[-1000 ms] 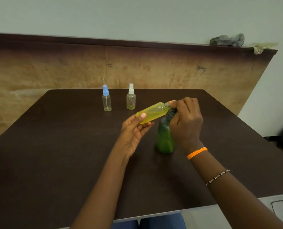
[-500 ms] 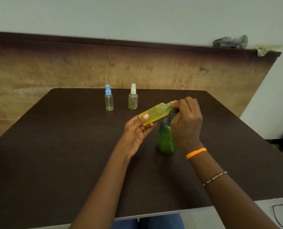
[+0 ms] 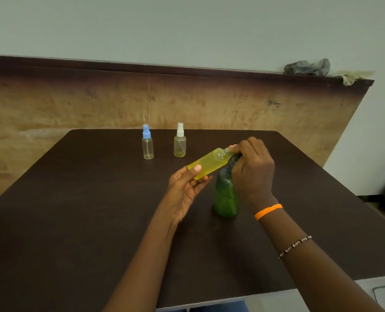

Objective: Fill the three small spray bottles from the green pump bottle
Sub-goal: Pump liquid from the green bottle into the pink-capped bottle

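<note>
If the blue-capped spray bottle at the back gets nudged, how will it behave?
The blue-capped spray bottle looks nearly empty, so probably very light. Tall and narrow, it would likely tip rather than slide. Being round, it may roll on the table.

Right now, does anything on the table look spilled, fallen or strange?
No spill shows on the table. Only the yellow bottle is tilted, held by the left hand against the green pump bottle. The other two stand upright.

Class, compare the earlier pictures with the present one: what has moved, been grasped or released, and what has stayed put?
Nothing visibly changed. The left hand still holds the tilted yellow bottle, its neck at the green pump bottle, where the right hand stays. The blue-capped bottle and white-capped bottle stand as before.
</note>
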`<state>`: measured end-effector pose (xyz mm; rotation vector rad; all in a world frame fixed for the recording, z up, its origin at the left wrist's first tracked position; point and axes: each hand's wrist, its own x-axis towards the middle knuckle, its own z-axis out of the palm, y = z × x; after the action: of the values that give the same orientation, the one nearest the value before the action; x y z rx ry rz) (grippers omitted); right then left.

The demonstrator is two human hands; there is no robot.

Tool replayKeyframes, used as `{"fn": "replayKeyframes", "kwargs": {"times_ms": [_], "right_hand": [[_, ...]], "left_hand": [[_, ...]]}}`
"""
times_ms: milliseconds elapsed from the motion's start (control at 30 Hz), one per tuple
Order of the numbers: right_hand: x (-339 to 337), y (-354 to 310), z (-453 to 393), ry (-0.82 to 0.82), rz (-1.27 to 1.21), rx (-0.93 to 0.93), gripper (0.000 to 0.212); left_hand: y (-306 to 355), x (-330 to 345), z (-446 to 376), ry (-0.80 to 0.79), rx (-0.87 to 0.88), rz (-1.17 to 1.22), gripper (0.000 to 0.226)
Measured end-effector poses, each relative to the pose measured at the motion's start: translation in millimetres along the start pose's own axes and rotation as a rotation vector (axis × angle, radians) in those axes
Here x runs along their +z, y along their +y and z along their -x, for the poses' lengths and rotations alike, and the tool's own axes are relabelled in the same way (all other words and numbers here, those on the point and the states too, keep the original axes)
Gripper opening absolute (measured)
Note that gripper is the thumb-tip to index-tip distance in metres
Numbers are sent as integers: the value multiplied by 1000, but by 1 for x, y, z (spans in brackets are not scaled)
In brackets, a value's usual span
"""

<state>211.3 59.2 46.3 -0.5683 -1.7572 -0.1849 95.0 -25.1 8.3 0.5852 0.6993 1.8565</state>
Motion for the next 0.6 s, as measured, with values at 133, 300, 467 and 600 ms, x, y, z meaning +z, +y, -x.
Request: {"fn": "replayKeyframes", "kwargs": {"times_ms": [133, 300, 467, 600], "right_hand": [[-7, 2, -11, -35, -40, -36, 27], [0, 1, 8, 31, -49, 11, 27], [-5, 2, -2, -15, -85, 2, 29], [-6, 0, -5, -4, -105, 3, 30]], "left_hand": [[-1, 1, -1, -7, 12, -3, 26], [-2, -1, -5, 0, 10, -20, 29], [-2, -1, -4, -9, 5, -19, 32], [-2, 1, -4, -33, 10, -2, 27]]}}
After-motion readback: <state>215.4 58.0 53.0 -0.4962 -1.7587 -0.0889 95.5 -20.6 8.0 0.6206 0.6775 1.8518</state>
